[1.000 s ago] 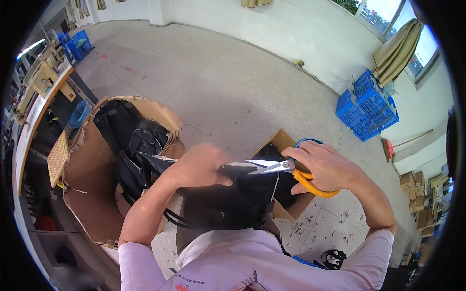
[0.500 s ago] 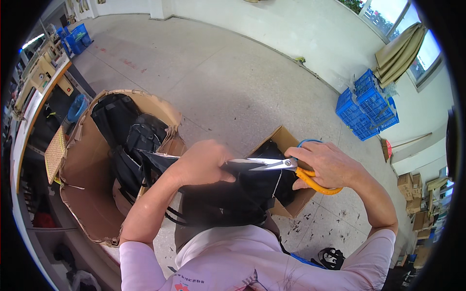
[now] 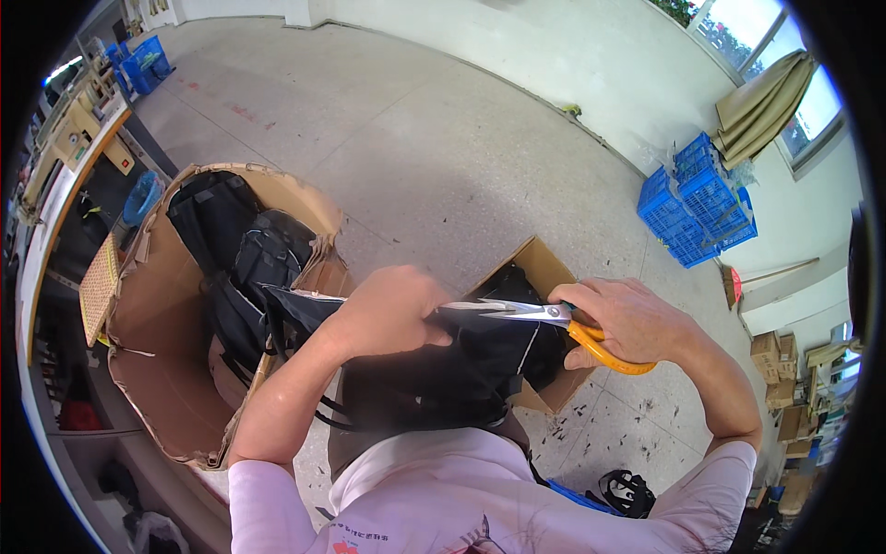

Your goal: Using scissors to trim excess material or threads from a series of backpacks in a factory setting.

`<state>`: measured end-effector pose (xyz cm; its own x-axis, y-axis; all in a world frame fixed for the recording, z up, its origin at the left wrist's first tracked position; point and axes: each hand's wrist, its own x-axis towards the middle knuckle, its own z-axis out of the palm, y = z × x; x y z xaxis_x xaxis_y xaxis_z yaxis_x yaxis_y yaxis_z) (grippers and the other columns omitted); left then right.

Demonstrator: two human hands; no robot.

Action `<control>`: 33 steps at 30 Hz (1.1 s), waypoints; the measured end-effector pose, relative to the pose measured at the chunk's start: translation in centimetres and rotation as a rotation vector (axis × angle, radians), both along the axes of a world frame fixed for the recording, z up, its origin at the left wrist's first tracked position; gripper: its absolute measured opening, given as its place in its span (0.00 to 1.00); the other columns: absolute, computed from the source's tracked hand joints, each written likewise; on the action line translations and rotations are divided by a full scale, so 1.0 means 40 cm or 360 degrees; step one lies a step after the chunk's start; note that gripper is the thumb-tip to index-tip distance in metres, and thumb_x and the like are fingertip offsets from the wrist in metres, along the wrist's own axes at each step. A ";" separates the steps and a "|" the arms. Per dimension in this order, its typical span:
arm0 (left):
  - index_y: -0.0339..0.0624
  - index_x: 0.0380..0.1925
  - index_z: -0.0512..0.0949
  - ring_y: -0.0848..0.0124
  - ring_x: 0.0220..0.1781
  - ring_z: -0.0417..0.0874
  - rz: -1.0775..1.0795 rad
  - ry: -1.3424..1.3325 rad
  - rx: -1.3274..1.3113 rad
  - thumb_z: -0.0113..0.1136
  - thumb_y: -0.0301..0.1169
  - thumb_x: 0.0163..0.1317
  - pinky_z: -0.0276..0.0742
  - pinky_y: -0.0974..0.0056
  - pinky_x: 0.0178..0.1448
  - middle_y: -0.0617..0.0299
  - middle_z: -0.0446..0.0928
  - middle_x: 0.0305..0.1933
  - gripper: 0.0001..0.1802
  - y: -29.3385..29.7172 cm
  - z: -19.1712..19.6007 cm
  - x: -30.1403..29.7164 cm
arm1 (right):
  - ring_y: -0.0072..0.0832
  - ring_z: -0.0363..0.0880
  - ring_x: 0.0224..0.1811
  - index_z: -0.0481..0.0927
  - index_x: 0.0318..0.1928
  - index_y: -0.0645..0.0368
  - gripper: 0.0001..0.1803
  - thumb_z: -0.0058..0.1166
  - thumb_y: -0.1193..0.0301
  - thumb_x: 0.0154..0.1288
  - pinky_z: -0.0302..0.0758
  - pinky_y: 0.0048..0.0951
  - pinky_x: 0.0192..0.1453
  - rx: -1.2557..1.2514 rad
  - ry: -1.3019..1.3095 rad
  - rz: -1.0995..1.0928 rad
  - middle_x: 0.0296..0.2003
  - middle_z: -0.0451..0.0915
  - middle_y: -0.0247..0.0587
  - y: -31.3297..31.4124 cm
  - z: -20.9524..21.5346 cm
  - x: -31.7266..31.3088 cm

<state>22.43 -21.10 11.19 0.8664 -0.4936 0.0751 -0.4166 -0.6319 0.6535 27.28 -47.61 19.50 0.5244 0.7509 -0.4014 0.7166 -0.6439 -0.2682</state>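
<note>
My right hand is closed on a pair of scissors with silver blades and an orange handle. The blades are slightly apart and point left, their tips beside the fingers of my left hand. That hand is closed in a pinch at the upper edge of a black fabric piece, which looks like a bag and lies over my lap. A pale strip runs along the fabric's edge. The exact spot pinched is hidden by my fingers.
On my left stands a large torn cardboard box holding black bags. A smaller cardboard box with black items is just beyond my lap. Blue crates stand by the wall. Dark scraps litter the floor.
The scissors have shifted slightly right with my right hand, and their blades and handle loops have come closer together. My left hand has barely moved.
</note>
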 end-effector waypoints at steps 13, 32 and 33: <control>0.39 0.23 0.79 0.52 0.34 0.77 0.0038 0.0166 0.0176 0.65 0.33 0.41 0.71 0.54 0.38 0.51 0.76 0.24 0.11 -0.011 0.014 0.004 | 0.43 0.73 0.34 0.70 0.41 0.55 0.28 0.56 0.45 0.51 0.67 0.40 0.39 0.0018 0.0048 0.0002 0.27 0.73 0.45 0.007 0.000 0.013; 0.37 0.39 0.75 0.56 0.33 0.79 0.0242 0.0091 0.0215 0.66 0.33 0.43 0.72 0.59 0.39 0.54 0.78 0.26 0.21 0.201 0.006 -0.067 | 0.41 0.71 0.26 0.69 0.39 0.55 0.24 0.62 0.54 0.49 0.66 0.36 0.28 0.0206 -0.0047 0.0095 0.21 0.69 0.41 -0.016 -0.026 0.014; 0.37 0.36 0.76 0.62 0.29 0.78 0.0351 0.0241 -0.0065 0.67 0.29 0.41 0.72 0.63 0.37 0.55 0.77 0.25 0.19 0.242 -0.021 -0.086 | 0.41 0.72 0.26 0.69 0.40 0.54 0.25 0.62 0.53 0.48 0.66 0.36 0.29 0.0134 -0.0014 0.0088 0.22 0.69 0.41 -0.008 -0.023 0.016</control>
